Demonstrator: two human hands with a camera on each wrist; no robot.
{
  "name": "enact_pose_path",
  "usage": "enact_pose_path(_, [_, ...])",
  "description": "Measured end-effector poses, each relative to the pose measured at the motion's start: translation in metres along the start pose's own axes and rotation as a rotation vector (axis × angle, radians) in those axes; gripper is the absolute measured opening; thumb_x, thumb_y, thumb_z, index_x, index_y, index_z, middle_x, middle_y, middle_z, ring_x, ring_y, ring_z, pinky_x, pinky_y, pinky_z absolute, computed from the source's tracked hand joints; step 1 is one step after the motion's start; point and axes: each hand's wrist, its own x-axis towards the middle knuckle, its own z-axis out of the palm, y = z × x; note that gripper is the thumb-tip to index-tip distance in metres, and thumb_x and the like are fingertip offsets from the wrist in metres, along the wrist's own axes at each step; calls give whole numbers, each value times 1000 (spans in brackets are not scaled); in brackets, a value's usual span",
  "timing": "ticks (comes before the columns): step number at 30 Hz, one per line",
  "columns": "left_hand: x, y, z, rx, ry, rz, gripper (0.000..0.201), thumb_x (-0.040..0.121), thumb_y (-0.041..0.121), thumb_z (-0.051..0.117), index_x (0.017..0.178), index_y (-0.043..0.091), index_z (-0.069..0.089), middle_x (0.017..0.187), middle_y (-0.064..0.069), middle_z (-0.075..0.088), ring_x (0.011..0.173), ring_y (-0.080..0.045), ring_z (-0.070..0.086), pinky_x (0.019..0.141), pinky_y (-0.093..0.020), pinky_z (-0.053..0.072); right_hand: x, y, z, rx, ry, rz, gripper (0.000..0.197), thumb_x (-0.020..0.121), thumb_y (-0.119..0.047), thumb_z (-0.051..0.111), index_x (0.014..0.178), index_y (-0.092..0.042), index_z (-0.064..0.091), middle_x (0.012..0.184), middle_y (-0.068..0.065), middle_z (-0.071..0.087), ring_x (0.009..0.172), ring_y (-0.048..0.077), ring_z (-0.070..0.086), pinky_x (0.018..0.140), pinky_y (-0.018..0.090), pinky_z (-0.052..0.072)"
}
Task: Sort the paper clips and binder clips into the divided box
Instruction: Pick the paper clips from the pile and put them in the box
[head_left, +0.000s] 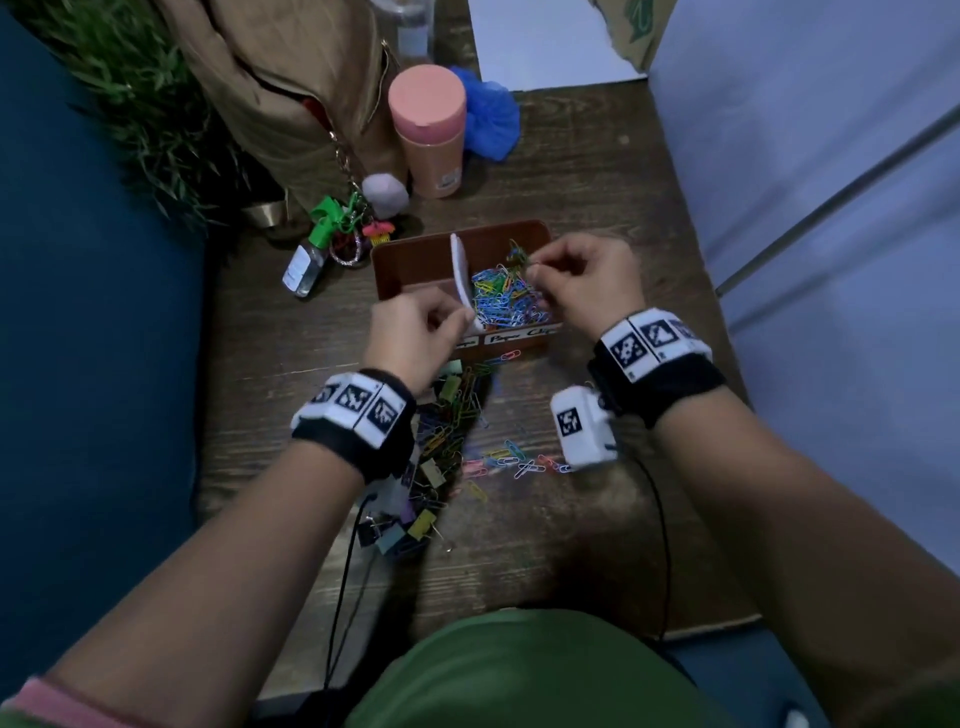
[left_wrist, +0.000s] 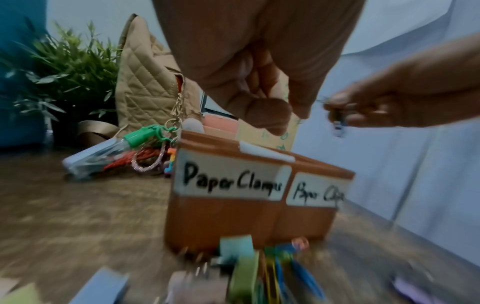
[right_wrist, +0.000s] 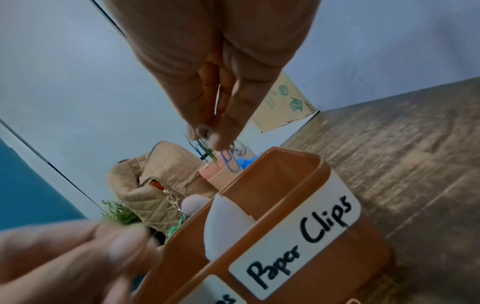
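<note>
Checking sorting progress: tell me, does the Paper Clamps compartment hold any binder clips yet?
No: in the head view the left compartment shows only bare brown floor, while the binder clips lie on the table.

Divided box (head_left: 415, 257): brown, your white divider upright; left compartment bare.
Paper clips (head_left: 501, 301): you had coloured ones heaped in the right compartment; others loose (head_left: 514, 462) in front.
Binder clips (head_left: 415, 519): piled before the box.

Head view looks down; both wrist views (low, close) share the box (left_wrist: 249, 216).
</note>
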Motion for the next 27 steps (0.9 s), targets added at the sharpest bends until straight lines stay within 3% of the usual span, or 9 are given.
enact_pose_path(2, [-25,-12,4,21,-56,-41,14,82,34,69,77,21,70,68,6,64,62,-7,55,57,-12,35,9,-3,7,-97,-42,-21,11,75,-16,76,84,-22,72,72,-4,68,67,11,66,69,29,56])
enact_pose_path(4, [-47,-28,13,72,-154,-93,11,81,36,70,80,25,70,71,7,65,67,-9,59,62,-17,40,9,2,11,-135,-78,-38,22,72,-18,77,93,-22,73,80,-5,69,78,11,65,78,28,53])
enact_pose_path(8, [-84,-52,32,221,-377,-48,14,82,34,68,89,23,69,91,1,71,84,-17,64,77,-28,54,-25,34,2,-142,-118,-24,26,72,-12,76,94,-26,71,83,-2,69,72,11,60,75,29,53])
enact_pose_path(11, [-98,-60,42,297,-443,-10,13,85,30,64,93,19,68,98,-1,68,92,-20,62,82,-34,53,-75,70,-3,-378,-228,-76,24,69,-19,80,90,-17,68,88,6,67,76,20,61,74,36,53])
enact_pose_path(14, [-101,-66,46,324,-415,6,11,85,19,64,95,18,68,102,-3,67,96,-23,61,87,-34,51,-127,97,3,-723,-474,-27,53,59,-45,81,97,-18,56,105,5,55,99,26,55,79,37,49])
enact_pose_path(17, [-104,-69,47,315,-417,-22,13,82,15,66,95,18,69,102,-3,67,95,-22,61,84,-29,50,-159,118,14,-943,-631,14,100,49,-61,78,131,-17,38,130,6,41,118,28,40,95,39,43])
enact_pose_path(19, [-107,-73,46,308,-415,-51,15,80,15,67,94,21,69,100,-1,67,92,-20,62,81,-27,48,-170,125,21,-984,-625,23,112,47,-62,78,137,-16,29,135,6,35,121,28,36,98,40,41])
enact_pose_path(22, [-110,-80,43,308,-411,-88,16,78,13,69,92,22,69,96,-1,67,89,-20,63,79,-30,52,-169,131,26,-962,-552,43,106,51,-57,80,135,-18,30,131,6,38,119,27,38,96,41,43])
enact_pose_path(27, [-114,-88,37,320,-411,-80,18,78,8,67,92,20,69,95,-3,67,88,-23,63,79,-35,53,-138,134,18,-784,-339,108,78,46,-39,89,106,-12,48,112,11,47,103,32,48,84,40,48])
